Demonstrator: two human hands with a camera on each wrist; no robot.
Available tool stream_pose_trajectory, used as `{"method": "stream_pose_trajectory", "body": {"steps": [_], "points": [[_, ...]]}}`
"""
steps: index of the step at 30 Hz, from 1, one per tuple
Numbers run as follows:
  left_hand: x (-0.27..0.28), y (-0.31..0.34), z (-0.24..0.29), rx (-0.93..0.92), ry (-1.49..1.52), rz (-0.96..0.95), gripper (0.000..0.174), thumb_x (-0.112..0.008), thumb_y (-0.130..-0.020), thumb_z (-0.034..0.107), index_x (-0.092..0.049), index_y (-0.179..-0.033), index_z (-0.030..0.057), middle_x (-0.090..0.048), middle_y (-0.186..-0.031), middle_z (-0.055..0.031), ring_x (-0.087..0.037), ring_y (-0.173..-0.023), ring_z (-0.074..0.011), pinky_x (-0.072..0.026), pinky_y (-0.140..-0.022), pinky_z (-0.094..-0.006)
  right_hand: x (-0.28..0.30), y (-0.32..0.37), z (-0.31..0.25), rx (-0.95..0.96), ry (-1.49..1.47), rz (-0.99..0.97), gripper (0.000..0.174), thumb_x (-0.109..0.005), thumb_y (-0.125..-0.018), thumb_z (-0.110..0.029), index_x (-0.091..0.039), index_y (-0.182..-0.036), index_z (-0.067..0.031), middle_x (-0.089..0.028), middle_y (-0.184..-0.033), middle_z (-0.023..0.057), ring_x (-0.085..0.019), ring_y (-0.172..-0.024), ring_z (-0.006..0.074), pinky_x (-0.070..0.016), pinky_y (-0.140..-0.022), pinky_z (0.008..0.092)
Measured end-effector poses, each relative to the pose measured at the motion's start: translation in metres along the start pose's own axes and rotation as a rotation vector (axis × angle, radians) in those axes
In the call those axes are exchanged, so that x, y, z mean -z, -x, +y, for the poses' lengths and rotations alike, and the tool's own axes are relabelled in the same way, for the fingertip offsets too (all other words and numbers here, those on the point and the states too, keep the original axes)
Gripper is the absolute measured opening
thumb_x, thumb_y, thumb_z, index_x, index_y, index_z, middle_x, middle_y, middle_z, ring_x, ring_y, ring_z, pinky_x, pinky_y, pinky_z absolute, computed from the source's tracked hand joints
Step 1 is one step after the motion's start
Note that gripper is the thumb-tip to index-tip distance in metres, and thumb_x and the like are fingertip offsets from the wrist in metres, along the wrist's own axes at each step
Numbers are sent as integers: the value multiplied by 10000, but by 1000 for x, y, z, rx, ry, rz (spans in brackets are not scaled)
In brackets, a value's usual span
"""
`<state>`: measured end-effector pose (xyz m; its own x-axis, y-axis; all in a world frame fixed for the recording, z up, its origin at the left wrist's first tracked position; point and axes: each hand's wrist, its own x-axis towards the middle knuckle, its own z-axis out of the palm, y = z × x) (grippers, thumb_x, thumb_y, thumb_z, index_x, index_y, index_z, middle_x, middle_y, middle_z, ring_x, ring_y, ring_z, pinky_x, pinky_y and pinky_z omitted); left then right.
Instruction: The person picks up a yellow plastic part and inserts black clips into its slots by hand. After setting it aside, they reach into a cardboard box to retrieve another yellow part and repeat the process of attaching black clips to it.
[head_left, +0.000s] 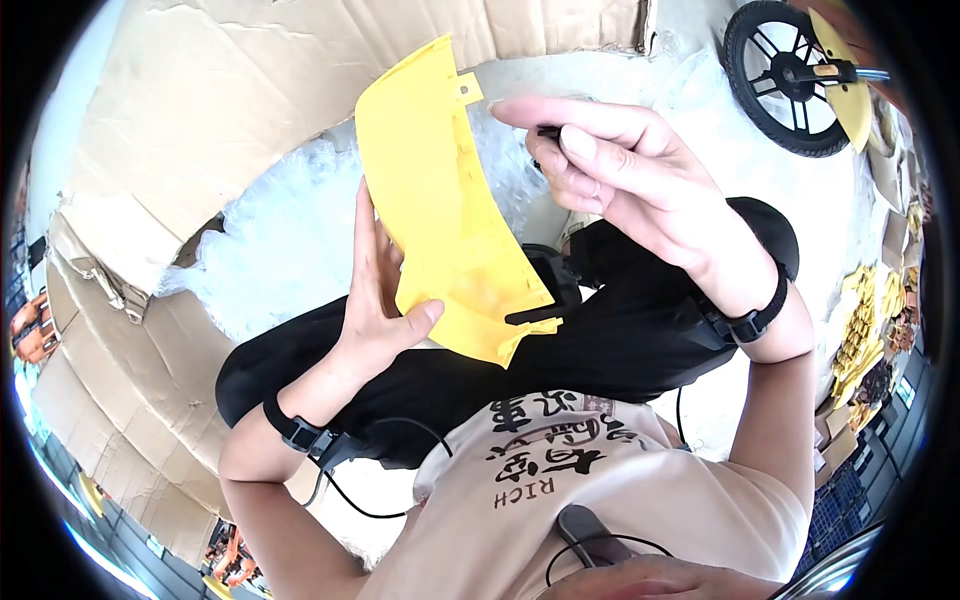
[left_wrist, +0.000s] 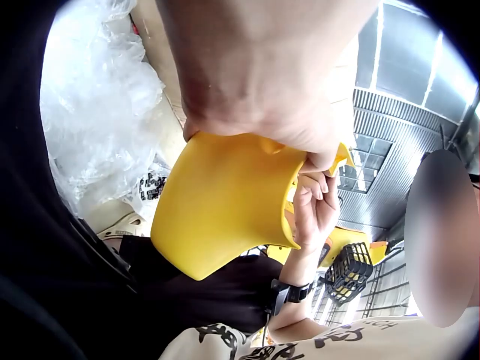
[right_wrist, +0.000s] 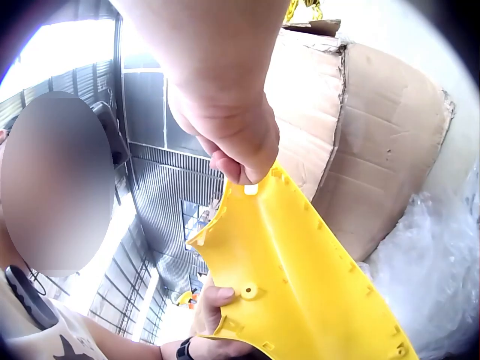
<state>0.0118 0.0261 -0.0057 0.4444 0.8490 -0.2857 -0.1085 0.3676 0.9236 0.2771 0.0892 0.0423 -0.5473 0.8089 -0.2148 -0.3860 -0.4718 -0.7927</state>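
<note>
The left hand holds a curved yellow plastic panel upright over the lap, its grip clasped on the lower edge with the thumb on the inner face. The right hand, its grip pinching a small black part, sits just beside the panel's top tab.

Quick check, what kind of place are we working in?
Probably an assembly workshop: flattened cardboard on the floor, a black spoked wheel, heaps of yellow plastic parts.
</note>
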Motion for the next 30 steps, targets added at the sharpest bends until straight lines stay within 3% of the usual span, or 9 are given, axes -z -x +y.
{"method": "stream_pose_trajectory", "body": {"steps": [9, 14, 24, 30], "points": [[2, -1, -2, -46, -69, -15, 1166, -673, -748, 181, 180, -1540, 120, -101, -1599, -172, -188, -1474, -293, -223, -1172, -424, 10, 0, 1, 31, -47, 134, 425, -542, -997, -148, -508, -1371, 50, -577, -950, 32, -393, -717, 74, -359, -653, 209], [0, -4, 1, -94, -157, -43, 1202, -627, -660, 123, 196, -1536, 134, -97, -1599, -162, -190, -1474, -288, -243, -1171, -440, 16, 1, -2, -73, -137, 130, 360, -676, -926, -136, -632, -1254, 6, -657, -951, 20, -418, -708, 60, -385, -647, 194], [0, -9, 2, -68, -113, -63, 1217, -593, -614, 74, 198, -1537, 144, -104, -1595, -164, -205, -1472, -287, -246, -1175, -439, 15, 0, -1, -68, -118, 238, 300, -643, -944, -123, -647, -1207, 22, -684, -968, 61, -399, -631, 63, -361, -581, 192], [0, -9, 3, -44, -133, -73, 1225, -588, -603, 70, 205, -1535, 143, -116, -1594, -171, -217, -1468, -287, -241, -1176, -432, 18, 3, -2, -68, -92, 212, 239, -633, -957, -149, -673, -1128, 14, -653, -887, 44, -398, -628, 48, -343, -570, 191]]}}
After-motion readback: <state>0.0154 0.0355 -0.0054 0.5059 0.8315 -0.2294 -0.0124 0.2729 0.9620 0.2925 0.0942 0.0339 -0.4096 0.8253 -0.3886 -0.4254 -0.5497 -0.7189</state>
